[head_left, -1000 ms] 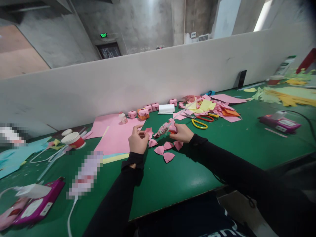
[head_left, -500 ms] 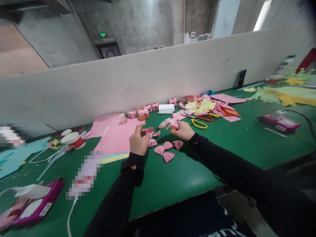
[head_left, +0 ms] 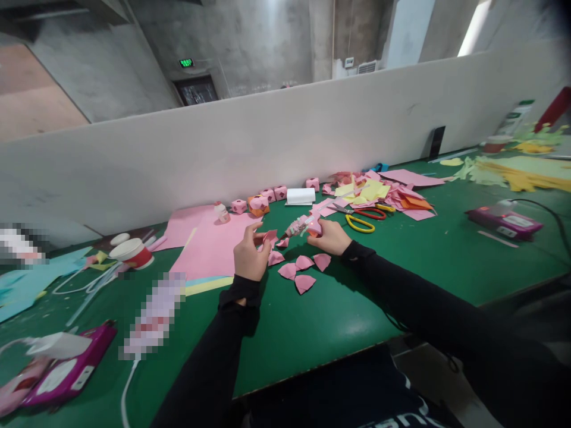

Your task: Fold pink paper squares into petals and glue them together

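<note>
My left hand (head_left: 250,254) is closed on a folded pink paper piece (head_left: 270,237), held between thumb and fingers over the green table. My right hand (head_left: 332,236) grips a pink hot glue gun (head_left: 306,226) by its handle. The gun's nozzle points left and comes close to the held paper; whether it touches, I cannot tell. Several loose folded pink paper pieces (head_left: 304,283) lie on the table just below and between my hands. A large pink sheet (head_left: 214,244) lies behind my left hand.
Scissors (head_left: 360,223) with yellow and red handles lie to the right, before a heap of paper scraps (head_left: 370,191). Small pink paper cubes (head_left: 238,206) line the white partition (head_left: 285,137). At left stand a paper cup (head_left: 132,254) and a purple power box (head_left: 71,368).
My right hand has brought the glue gun slightly left and down, so its nozzle is nearer the pink paper. The left hand stays almost still.
</note>
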